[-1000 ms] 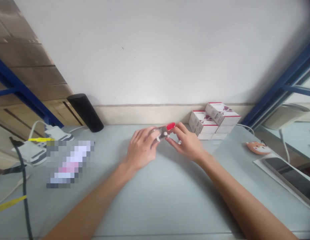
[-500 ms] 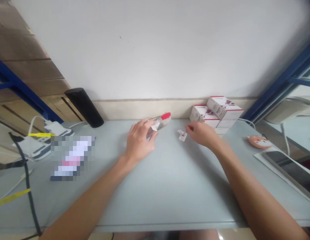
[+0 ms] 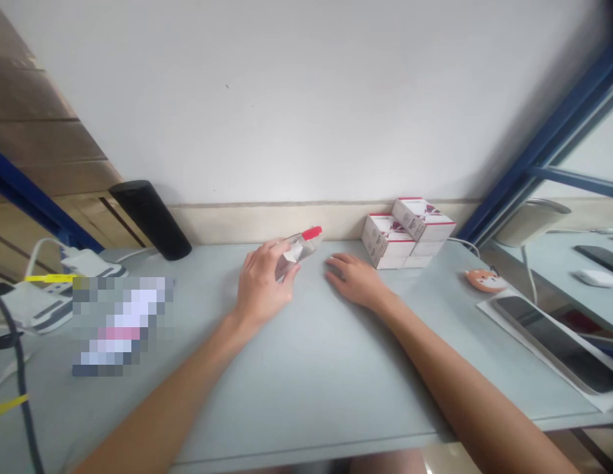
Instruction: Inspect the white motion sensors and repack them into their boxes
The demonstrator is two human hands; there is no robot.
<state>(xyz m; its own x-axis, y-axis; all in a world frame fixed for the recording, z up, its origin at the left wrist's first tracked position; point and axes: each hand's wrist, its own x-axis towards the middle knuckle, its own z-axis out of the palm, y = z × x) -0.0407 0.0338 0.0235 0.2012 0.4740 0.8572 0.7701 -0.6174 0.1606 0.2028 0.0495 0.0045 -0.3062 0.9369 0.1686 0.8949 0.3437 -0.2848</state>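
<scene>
Left hand (image 3: 261,286), grip clamped around one clear plastic package (image 3: 299,253) with a single red tip, fingers wrapped over its lower end. Package held near the back of the desk (image 3: 306,368), tilted, red tip up and toward the right. Right hand (image 3: 353,280) just beside it, palm down on the desk, grip apart, nothing between the fingers. Past that hand, at least three white boxes (image 3: 388,240) with red edges, stacked close to the wall. Farther right, one orange fox-faced object (image 3: 485,280) and one dark-screened tablet (image 3: 553,342) on a white sheet. Farther left, one black cylinder (image 3: 151,220) standing by the wall, plus one pixelated, unreadable item (image 3: 121,326) flat on the desk.
</scene>
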